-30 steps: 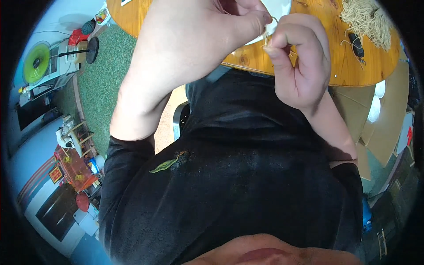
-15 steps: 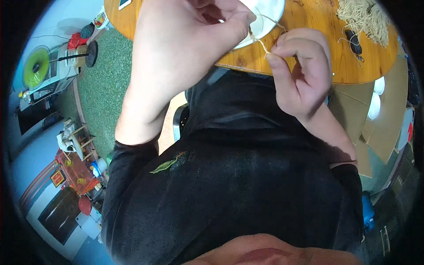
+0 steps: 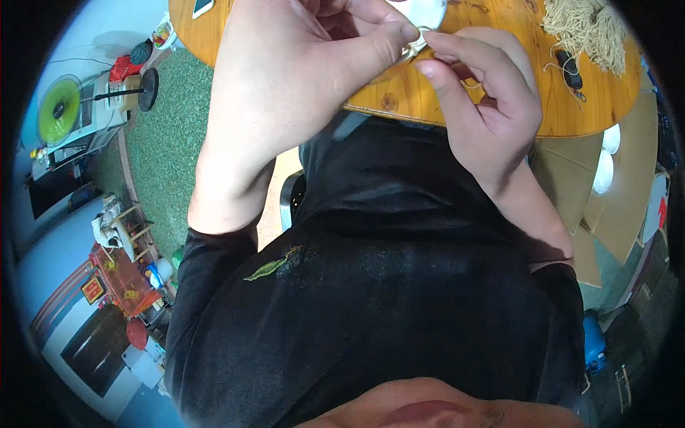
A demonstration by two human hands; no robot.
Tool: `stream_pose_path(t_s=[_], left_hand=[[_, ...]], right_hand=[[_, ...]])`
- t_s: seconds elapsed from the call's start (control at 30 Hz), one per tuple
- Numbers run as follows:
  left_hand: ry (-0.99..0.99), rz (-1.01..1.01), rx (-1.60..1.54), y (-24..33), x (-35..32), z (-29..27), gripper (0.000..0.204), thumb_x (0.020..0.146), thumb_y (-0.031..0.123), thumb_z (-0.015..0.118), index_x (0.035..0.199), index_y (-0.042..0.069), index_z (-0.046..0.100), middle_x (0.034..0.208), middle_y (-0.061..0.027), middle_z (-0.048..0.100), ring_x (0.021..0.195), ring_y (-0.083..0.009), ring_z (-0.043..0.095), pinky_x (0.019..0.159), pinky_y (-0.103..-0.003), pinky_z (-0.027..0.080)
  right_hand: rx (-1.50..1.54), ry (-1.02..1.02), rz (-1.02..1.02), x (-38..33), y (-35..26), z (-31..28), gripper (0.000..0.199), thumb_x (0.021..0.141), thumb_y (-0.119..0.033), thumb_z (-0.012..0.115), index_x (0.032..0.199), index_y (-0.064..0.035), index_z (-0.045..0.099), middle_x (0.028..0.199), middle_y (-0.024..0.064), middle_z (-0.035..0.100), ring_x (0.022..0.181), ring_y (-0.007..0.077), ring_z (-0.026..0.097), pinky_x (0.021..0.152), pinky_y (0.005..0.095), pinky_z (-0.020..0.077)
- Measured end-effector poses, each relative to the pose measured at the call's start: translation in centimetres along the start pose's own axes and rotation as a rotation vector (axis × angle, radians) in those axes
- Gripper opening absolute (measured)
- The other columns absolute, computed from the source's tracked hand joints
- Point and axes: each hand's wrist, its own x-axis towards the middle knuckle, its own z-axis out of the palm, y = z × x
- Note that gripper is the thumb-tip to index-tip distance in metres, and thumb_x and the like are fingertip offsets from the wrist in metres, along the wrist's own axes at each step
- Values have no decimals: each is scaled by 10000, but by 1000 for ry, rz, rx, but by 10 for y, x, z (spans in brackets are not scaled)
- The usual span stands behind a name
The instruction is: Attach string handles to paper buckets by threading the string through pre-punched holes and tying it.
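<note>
Near the table's front edge, my left hand (image 3: 303,64) pinches a thin beige cord (image 3: 416,44) between thumb and forefinger. The cord makes a small loop at those fingertips, and its finer details are hidden. My right hand (image 3: 496,89) is close beside it on the right, with curled fingers. Its forefinger tip touches the loop, while the thumb tip stands a little apart below. A strand of the cord shows beneath the curled right fingers. Behind the hands lies a white round dish (image 3: 430,13), partly covered by them.
A heap of beige cord (image 3: 589,32) lies at the right of the wooden table (image 3: 492,18), beside a black object with a metal clip (image 3: 571,69). A phone (image 3: 203,7) rests at the far left. Cardboard (image 3: 621,192) lies on the floor at right; a fan (image 3: 61,108) stands at left.
My right hand has moved its fingertips up and left, closer to my left hand. The cord stretched between the hands is now a small loop at the left fingertips. Right thumb and forefinger have parted.
</note>
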Motion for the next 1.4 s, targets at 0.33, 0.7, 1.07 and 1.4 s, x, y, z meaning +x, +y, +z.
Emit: stream_pose_path(t_s=[0.33, 0.7, 1.07, 1.4], left_hand=[[-152, 440, -330, -47, 36, 2, 250, 883, -51, 760, 1107, -9, 658, 911, -37, 726, 802, -76, 668, 731, -205, 524], [168, 50, 445, 7, 3, 15, 181, 847, -37, 733, 992, 10, 634, 817, 12, 625, 693, -53, 556, 620, -213, 452], [141, 331, 174, -28, 6, 5, 257, 850, -43, 752, 1078, -15, 636, 893, -48, 691, 787, -91, 641, 714, -234, 507], [-26, 703, 458, -42, -4, -14, 292, 890, -19, 712, 1154, -19, 588, 1019, -77, 691, 931, -135, 660, 833, -266, 514]], right_hand=[[-139, -131, -67, 24, -13, -13, 157, 867, 12, 787, 1018, -14, 750, 957, 55, 652, 819, 139, 634, 714, 240, 513], [-150, -117, 62, 18, -22, -6, 105, 897, -30, 758, 926, 0, 661, 911, 78, 637, 760, 171, 617, 699, 272, 501], [-34, -30, 84, 0, -7, 0, 156, 855, -75, 809, 880, -42, 659, 960, 82, 627, 836, 221, 639, 718, 331, 515], [187, 7, 466, -19, 6, -4, 374, 876, -20, 798, 1156, -38, 552, 1045, 51, 639, 843, 107, 644, 681, 227, 542]])
